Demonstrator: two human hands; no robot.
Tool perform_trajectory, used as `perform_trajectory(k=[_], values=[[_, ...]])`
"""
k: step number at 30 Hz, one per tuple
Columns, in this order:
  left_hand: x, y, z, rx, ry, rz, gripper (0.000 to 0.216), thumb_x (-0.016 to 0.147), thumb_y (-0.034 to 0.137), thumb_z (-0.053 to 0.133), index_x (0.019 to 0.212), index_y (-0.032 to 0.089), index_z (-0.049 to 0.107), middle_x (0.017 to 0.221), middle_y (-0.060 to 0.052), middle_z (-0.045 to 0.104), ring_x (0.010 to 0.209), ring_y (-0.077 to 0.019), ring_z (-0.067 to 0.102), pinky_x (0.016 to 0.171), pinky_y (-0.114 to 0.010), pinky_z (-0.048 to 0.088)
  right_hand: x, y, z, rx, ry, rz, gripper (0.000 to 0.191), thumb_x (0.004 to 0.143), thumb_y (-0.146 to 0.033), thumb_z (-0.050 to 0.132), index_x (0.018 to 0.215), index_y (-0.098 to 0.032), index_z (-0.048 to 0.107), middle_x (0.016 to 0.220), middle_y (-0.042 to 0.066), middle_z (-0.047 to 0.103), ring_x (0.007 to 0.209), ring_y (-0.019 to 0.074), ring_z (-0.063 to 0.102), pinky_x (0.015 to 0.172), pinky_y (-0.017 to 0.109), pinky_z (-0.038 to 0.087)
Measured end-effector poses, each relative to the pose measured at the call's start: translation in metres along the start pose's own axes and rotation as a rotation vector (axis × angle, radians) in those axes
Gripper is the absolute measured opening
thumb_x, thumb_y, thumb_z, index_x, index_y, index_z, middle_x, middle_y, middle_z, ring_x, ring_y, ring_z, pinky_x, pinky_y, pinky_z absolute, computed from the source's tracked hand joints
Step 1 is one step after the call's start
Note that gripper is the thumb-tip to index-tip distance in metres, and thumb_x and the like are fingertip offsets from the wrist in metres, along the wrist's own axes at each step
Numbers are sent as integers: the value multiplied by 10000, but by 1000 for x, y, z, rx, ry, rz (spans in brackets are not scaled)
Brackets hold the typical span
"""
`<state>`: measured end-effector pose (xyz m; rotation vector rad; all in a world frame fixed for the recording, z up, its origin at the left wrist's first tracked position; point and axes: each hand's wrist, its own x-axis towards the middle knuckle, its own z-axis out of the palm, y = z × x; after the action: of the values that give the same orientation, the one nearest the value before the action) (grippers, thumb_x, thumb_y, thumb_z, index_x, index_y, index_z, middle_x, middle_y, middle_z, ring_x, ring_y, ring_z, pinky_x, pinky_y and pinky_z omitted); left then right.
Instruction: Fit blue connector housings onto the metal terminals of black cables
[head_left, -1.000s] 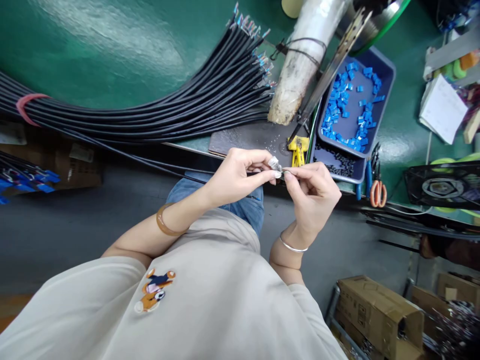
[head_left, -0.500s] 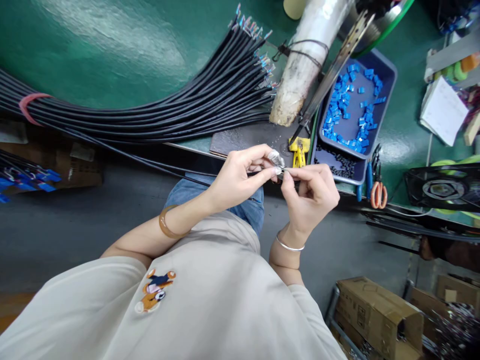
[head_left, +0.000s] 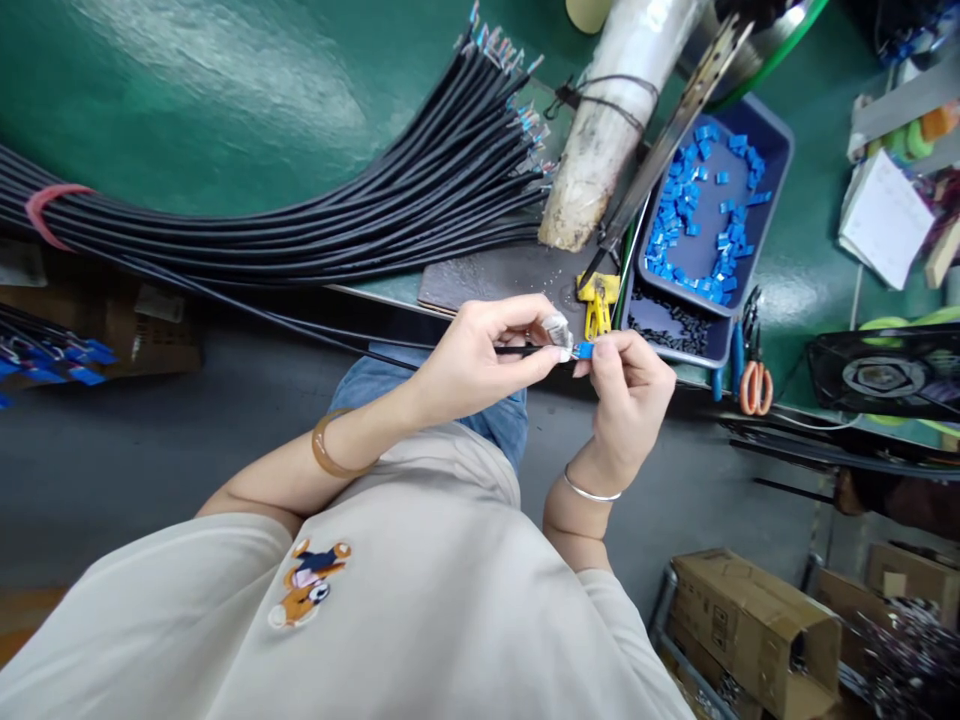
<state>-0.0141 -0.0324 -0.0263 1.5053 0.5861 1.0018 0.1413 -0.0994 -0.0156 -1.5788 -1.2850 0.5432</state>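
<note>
My left hand (head_left: 499, 350) is closed on a black cable (head_left: 517, 350) close to its end, thumb against a finger wrapped in whitish tape. Between the thumb and fingers of my right hand (head_left: 626, 380) is a small blue connector (head_left: 583, 350), right at the cable's tip. Thin wires show between the two; whether they sit inside the connector cannot be made out. Just behind my right fingertips stands a yellow tool (head_left: 598, 300). A thick bundle of black cables (head_left: 337, 225) with stripped, coloured wire ends lies on the bench to the left.
A blue-grey bin (head_left: 780, 165) holds many blue connectors, and small black parts (head_left: 675, 325) lie in the tray below it. A white-wrapped tube (head_left: 600, 140) and a metal bar (head_left: 667, 140) slant over the bench. Orange-handled pliers (head_left: 756, 388) and a black fan (head_left: 885, 378) are to the right.
My right hand has shifted slightly right and turned. A blue connector now shows in its fingers at the cable end, where it was not visible before. My left hand stays nearly still.
</note>
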Motion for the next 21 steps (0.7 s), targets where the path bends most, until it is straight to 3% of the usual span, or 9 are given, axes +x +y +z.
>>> perform_trajectory(k=[5, 10, 13, 16, 18, 21], values=[[2, -1, 1, 103, 42, 64, 54, 787, 136, 655, 772, 152, 606, 712, 12, 589, 660, -76, 544, 621, -192, 466, 1, -5, 4, -80, 96, -129, 245, 916, -302, 584, 701, -187, 599, 593, -53, 563, 539, 54, 487, 530, 219, 360], [6, -4, 2, -39, 34, -36, 76, 795, 167, 658, 787, 157, 582, 730, 11, 585, 674, -71, 567, 633, -177, 488, 2, -4, 9, -97, 126, -92, 248, 909, -339, 592, 715, -185, 602, 561, -59, 524, 489, 51, 462, 484, 222, 334], [9, -7, 2, -116, 53, -107, 130, 757, 159, 687, 761, 159, 558, 679, 25, 566, 604, -52, 534, 557, -155, 455, 2, -2, 8, -74, 195, -119, 193, 917, -381, 563, 897, -204, 636, 582, -60, 495, 459, 53, 439, 447, 224, 327], [13, -10, 1, -170, 104, -138, 153, 729, 144, 703, 737, 161, 552, 653, 34, 557, 582, -42, 521, 531, -144, 444, 1, -2, 9, 0, 312, -169, 223, 941, -326, 516, 1142, -233, 539, 647, -58, 570, 409, 47, 434, 401, 214, 332], [15, -12, 1, -190, 127, -138, 151, 727, 140, 704, 734, 161, 554, 655, 34, 561, 583, -40, 521, 530, -142, 448, -1, -3, 10, 15, 364, -173, 208, 951, -257, 502, 1158, -239, 500, 754, -38, 669, 426, 54, 526, 413, 211, 408], [16, -15, 2, -188, 139, -128, 150, 735, 138, 700, 743, 163, 553, 669, 32, 560, 591, -40, 521, 528, -144, 447, -4, -2, 14, -20, 375, -207, 85, 918, -192, 568, 999, -216, 568, 903, 5, 734, 674, 132, 725, 620, 288, 597]])
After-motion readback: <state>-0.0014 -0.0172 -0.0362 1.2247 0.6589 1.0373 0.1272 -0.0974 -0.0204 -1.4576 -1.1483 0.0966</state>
